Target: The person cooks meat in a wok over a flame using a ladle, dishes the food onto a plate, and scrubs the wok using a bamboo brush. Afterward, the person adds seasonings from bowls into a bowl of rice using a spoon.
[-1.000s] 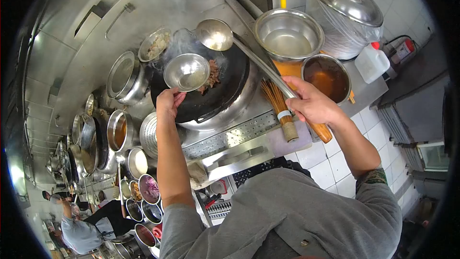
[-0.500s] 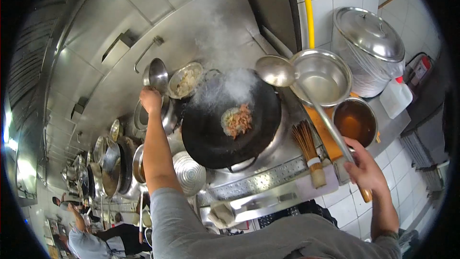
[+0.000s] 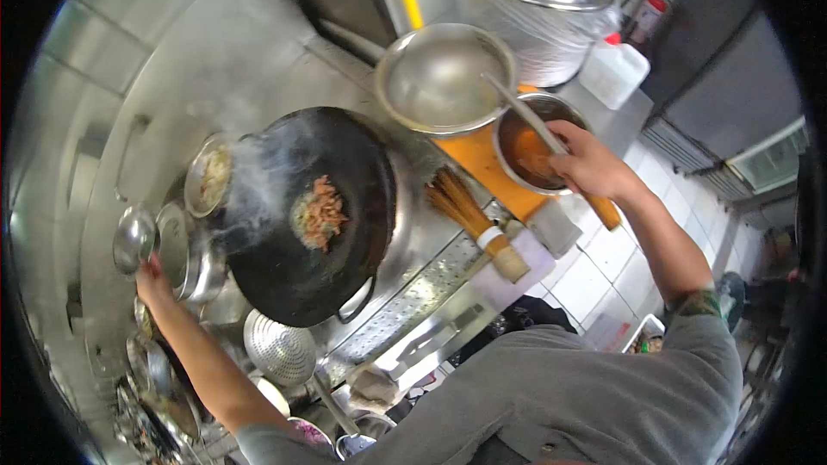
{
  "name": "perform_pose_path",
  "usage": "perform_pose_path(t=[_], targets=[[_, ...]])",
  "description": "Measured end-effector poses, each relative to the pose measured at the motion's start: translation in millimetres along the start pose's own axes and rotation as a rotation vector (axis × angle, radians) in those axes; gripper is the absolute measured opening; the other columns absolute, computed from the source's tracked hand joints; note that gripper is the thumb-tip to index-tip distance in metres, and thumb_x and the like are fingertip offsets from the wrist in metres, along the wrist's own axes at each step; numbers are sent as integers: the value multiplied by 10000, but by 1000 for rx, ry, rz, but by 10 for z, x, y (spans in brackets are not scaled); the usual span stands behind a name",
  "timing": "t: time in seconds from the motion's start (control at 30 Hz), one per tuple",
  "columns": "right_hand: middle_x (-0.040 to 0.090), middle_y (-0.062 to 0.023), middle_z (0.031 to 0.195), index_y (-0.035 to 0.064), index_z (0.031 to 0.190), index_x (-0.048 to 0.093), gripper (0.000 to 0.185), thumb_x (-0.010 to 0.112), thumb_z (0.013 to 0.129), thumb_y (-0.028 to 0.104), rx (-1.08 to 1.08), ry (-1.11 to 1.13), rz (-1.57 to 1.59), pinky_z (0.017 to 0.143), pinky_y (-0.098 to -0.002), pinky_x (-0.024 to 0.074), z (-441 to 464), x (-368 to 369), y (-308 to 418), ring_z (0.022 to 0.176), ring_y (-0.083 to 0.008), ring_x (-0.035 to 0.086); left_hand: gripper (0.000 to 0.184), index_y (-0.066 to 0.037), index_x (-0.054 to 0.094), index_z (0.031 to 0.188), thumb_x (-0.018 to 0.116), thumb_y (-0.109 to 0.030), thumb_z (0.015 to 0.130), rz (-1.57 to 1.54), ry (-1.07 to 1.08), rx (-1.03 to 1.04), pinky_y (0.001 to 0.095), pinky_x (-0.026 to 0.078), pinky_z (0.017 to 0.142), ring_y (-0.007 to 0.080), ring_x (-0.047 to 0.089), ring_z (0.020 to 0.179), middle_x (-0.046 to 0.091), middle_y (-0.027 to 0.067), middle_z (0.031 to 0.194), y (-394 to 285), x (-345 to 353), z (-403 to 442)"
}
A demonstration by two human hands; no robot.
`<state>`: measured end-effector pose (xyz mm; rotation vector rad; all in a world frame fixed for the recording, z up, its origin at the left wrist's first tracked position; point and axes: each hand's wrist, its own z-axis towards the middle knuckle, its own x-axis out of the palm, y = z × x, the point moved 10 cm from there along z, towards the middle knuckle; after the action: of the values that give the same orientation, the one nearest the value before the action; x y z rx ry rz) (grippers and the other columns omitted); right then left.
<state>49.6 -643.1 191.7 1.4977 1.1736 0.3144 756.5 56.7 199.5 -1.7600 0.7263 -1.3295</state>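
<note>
My right hand [image 3: 590,159] is closed around the wooden-ended handle of a ladle [image 3: 525,110]. The ladle's bowl end is over or in the steel basin [image 3: 388,112], blurred there. On the far left, my left hand [image 3: 153,282] grips the lower edge of a small round metal scoop [image 3: 133,237]; its handle, if any, is hidden. Between my hands a black wok [image 3: 353,164] steams on the stove. Chopped pinkish meat [image 3: 320,213] lies in the middle of it. A dish of pale food [image 3: 215,176] stands at the wok's left rim.
A pot of brown liquid [image 3: 527,151] sits below my right hand. A bamboo wok brush [image 3: 482,232] lies at the stove's front, with a perforated skimmer [image 3: 280,349] to the left. A lidded steel pot [image 3: 534,26] and white jug [image 3: 613,73] stand behind.
The view has turned, shifting the wok left in frame. The ladle has moved from beside the basin's rim to over or into it. My left hand still holds the scoop.
</note>
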Motion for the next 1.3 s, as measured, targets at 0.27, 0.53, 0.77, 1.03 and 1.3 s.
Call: perform_pose_path(t=[0.27, 0.53, 0.77, 1.03, 1.3], targets=[[540, -29, 776, 26, 1236, 495, 339, 555, 904, 64, 247, 153, 419, 416, -247, 387, 222, -3, -113, 519, -76, 487, 370, 89, 532, 1293, 560, -170, 1031, -108, -59, -191, 282, 537, 1013, 180, 600, 1135, 626, 161, 1227, 49, -846, -2778], [485, -24, 790, 46, 1284, 413, 310, 490, 987, 91, 342, 370, 1014, 326, -202, 414, -22, -21, 168, 502, -23, 463, 445, 145, 422, 1380, 484, -164, 1065, -85, -160, 10, 246, 409, 1129, 190, 477, 1297, 462, 218, 1457, -391, -1662, -4740], [472, -26, 799, 21, 1380, 389, 444, 513, 956, 70, 243, 671, 923, 306, -222, 428, -324, 222, 846, 468, -31, 451, 449, 151, 417, 1384, 498, -140, 1052, -358, -432, 160, 283, 469, 1117, 224, 465, 1335, 437, 242, 1480, -602, -2440, -6023], [522, -39, 795, 27, 1455, 378, 569, 567, 921, 80, 54, 639, 256, 378, -242, 365, -83, 1227, 893, 489, -81, 464, 380, 136, 511, 1288, 583, -106, 1004, -467, -396, 270, 308, 534, 1054, 247, 569, 1217, 544, 242, 1365, -777, -3393, -7416], [507, -190, 1462, 35, 1502, 392, 602, 572, 949, 188, -674, 480, -696, 1130, -368, 350, -266, 1521, 802, 1379, -291, 457, 193, 38, 612, 1090, 589, -132, 1003, -292, -962, 482, 263, 615, 831, 218, 710, 905, 704, 147, 1047, -611, -4803, -10157]])
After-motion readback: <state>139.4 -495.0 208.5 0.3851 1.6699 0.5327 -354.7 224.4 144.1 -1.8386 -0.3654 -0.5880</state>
